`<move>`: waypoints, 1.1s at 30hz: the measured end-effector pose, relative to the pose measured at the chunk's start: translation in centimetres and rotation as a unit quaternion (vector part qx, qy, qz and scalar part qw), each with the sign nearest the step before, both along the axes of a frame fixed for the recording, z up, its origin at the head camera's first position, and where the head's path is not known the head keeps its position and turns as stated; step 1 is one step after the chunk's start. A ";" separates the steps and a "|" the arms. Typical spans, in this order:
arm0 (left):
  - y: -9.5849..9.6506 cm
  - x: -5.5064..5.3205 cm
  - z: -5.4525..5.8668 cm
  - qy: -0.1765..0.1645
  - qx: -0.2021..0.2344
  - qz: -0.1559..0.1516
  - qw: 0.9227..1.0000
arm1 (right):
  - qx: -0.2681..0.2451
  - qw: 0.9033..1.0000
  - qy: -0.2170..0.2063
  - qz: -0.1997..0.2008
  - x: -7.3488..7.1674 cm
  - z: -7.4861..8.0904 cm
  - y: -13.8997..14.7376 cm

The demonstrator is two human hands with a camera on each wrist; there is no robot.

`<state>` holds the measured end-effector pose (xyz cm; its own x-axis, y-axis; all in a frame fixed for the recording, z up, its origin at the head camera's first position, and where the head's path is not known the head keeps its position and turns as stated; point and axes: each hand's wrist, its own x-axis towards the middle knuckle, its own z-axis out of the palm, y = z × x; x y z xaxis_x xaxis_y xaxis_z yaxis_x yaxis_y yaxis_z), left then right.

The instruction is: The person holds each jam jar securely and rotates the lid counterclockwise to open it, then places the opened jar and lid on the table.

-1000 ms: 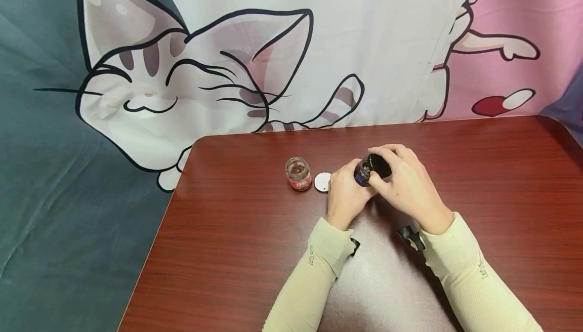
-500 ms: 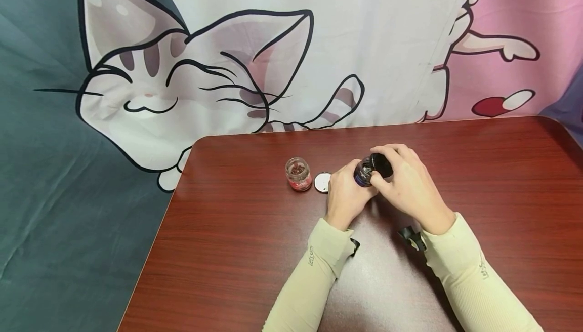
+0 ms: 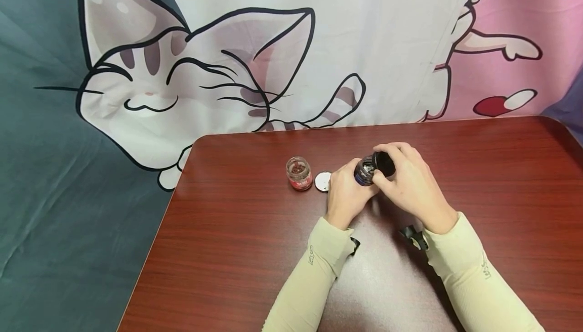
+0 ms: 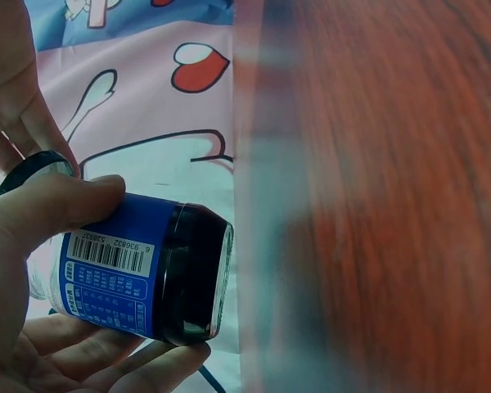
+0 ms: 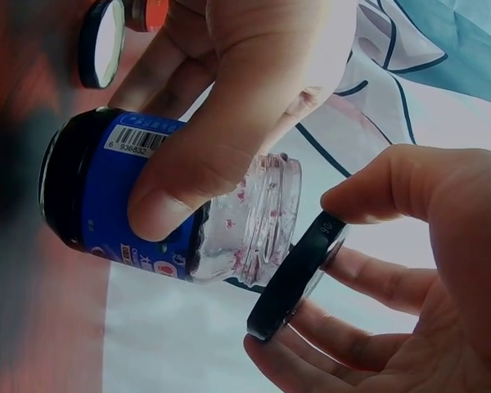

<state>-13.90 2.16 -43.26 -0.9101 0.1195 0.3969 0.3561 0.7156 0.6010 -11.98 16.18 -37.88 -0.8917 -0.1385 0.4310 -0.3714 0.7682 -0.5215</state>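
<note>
My left hand [image 3: 347,190] grips a glass jar [image 5: 106,196] around its blue label, thumb on one side and fingers on the other. Dark contents fill its lower part, and reddish bits cling to the bare glass near the threaded mouth. Pinched between the thumb and fingers of my right hand [image 3: 412,182] is a black screw lid [image 5: 299,274]. It is tilted at the jar's mouth, off the thread, its inner side turned away from the label. In the head view the left fingers are mostly hidden behind the jar.
Left of my hands stands an uncapped glass jar [image 3: 299,175] with a red label and a little reddish content. Beside it a second lid [image 3: 323,181] lies white side up, partly behind my left hand. A printed cat curtain [image 3: 205,69] hangs behind the reddish-brown table [image 3: 227,251].
My right hand has shifted slightly right with the black lid, opening more of the jar's mouth to view. The left hand and its jar have hardly moved.
</note>
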 end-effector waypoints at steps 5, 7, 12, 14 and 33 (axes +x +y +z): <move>0.1 0.0 0.0 -0.007 0.000 0.003 1.000 | -0.004 1.000 -0.005 -0.004 0.0 0.2 0.1; 0.1 -0.1 0.0 -0.012 0.000 0.004 1.000 | -0.007 1.000 -0.007 -0.006 0.1 0.3 0.1; 0.2 -0.1 -0.1 -0.019 0.002 0.006 1.000 | -0.007 1.000 -0.008 -0.008 0.1 0.3 0.2; 0.2 -0.1 -0.1 -0.019 0.002 0.007 1.000 | -0.004 1.000 -0.007 -0.008 0.0 0.3 0.2; 0.0 -0.1 -0.2 -0.013 0.002 0.010 1.000 | -0.007 1.000 -0.010 -0.016 -0.1 0.6 0.7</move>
<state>-14.04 2.17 -43.41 -0.9220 0.1001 0.3739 0.3267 0.7192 0.6131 -12.08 16.88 -37.31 -0.9043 -0.1034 0.4143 -0.3354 0.7723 -0.5394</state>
